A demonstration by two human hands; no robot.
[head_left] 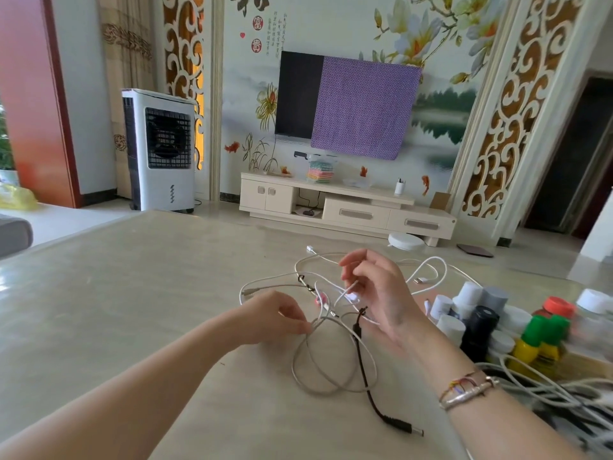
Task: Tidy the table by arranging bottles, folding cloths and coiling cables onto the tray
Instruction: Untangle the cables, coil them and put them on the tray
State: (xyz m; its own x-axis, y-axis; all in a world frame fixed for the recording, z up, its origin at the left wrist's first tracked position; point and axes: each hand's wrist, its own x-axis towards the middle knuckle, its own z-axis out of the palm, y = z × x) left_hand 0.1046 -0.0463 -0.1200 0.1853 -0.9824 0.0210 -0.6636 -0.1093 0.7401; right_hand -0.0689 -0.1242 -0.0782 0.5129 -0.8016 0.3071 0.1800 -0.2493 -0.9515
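A tangle of thin white and grey charging cables (331, 356) lies on the pale glossy tabletop (132, 293), between the two hands and spreading away from them toward the far edge. The left hand (275, 318) rests low on the tabletop with its fingertips pinching a grey strand just where several loops cross; a loose oval coil of that grey cable hangs toward the near edge below it. The right hand (374, 293) is lifted slightly above the surface, palm turned inward, fingers curled, with a white strand running through them; it appears to grip that strand, though the exact hold is hard to make out. A black cable with a barrel plug (403, 428) runs from under the right hand down toward the near edge, its plug lying free on the tabletop. More white loops, one ending in a small white connector (311, 249), stretch beyond the right hand toward the far edge.

Toward the right edge stands a cluster of plastic bottles (481, 320) with white, grey, black, green and red caps, close beside the right wrist, which wears thin bracelets (467, 390). In front of the bottles, at the near right corner, lies another heap of white cables (547, 390).
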